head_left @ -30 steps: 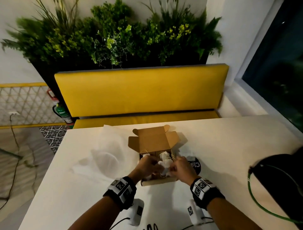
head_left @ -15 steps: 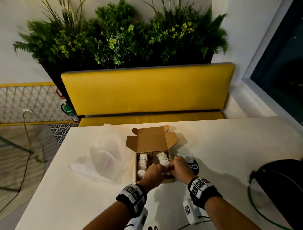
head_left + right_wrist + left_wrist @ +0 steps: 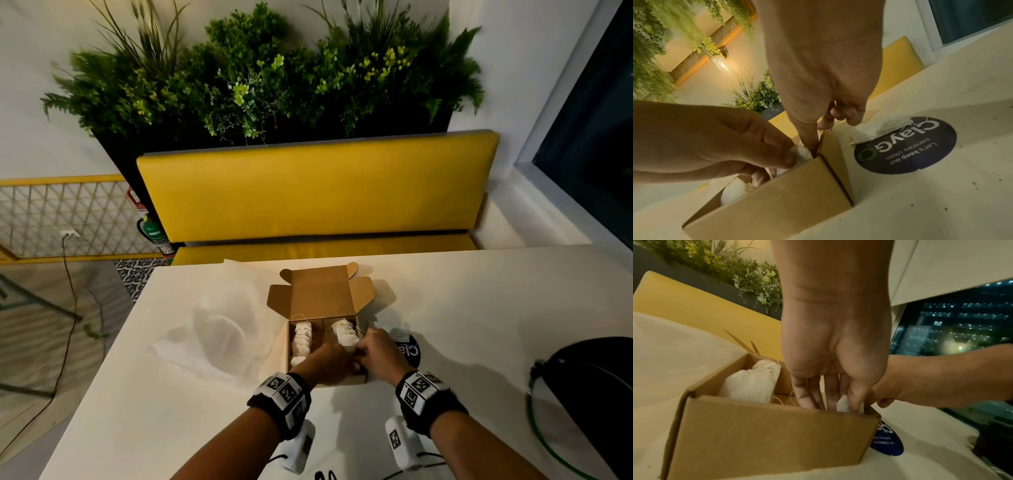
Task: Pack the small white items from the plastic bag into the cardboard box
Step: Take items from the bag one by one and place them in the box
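Sachets (image 3: 302, 339) mostly fill both halves of the box (image 3: 764, 434) already, left hand (image 3: 835, 344) fingers (image 3: 803, 395) pinching another into the near right corner, right hand (image 3: 824, 68) index poking down beside it with its other fingers curled empty, and one more lies on the tabletop (image 3: 941, 203) outside.

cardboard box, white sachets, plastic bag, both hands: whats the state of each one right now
brown cardboard box: lid open, upright on the white table.
small white sachets: two rows inside the box.
loose white sachet: outside the box, on the round dark sticker.
clear plastic bag: crumpled, left of the box.
left hand: pinching a sachet at the box's near right corner.
right hand: forefinger inside that corner.
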Motion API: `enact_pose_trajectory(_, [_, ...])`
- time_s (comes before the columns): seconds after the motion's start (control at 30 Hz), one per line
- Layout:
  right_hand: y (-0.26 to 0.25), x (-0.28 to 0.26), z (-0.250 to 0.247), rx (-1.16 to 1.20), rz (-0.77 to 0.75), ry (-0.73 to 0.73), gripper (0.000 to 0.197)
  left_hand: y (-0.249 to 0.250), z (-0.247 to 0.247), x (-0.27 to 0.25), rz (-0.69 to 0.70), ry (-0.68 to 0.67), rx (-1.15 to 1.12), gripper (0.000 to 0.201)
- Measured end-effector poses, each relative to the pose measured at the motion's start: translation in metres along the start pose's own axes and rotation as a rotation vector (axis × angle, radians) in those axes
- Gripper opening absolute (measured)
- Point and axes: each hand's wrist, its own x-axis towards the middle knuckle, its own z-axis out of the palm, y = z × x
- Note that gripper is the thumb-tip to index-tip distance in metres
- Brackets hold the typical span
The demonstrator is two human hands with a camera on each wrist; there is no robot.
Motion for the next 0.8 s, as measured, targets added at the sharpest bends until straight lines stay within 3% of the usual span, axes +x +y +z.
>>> enact_pose_trajectory(0.27, [0.002, 0.001, 0.002, -0.027, -0.020, 0.003, 0.018, 0.002, -0.001, -0.004, -0.086, -0.209, 0.010, 0.030])
enact_pose_trajectory(0.33, [0.003, 0.001, 0.002, -0.035, -0.022, -0.008, 0.018, 0.007, -0.001, -0.008, -0.066, -0.241, 0.123, 0.031])
enact_pose_trajectory(0.5, [0.005, 0.000, 0.001, -0.038, -0.025, -0.002, 0.019, -0.004, 0.010, 0.004, -0.054, -0.141, 0.046, 0.027])
enact_pose_trajectory(0.67, [0.003, 0.001, 0.003, -0.014, -0.042, -0.015, 0.019, 0.006, 0.009, 0.003, 0.046, -0.238, 0.176, 0.035])
enact_pose_trajectory(0.8, [0.003, 0.000, 0.002, 0.004, -0.045, 0.009, 0.019, -0.005, 0.011, 0.005, 0.033, -0.210, 0.085, 0.031])
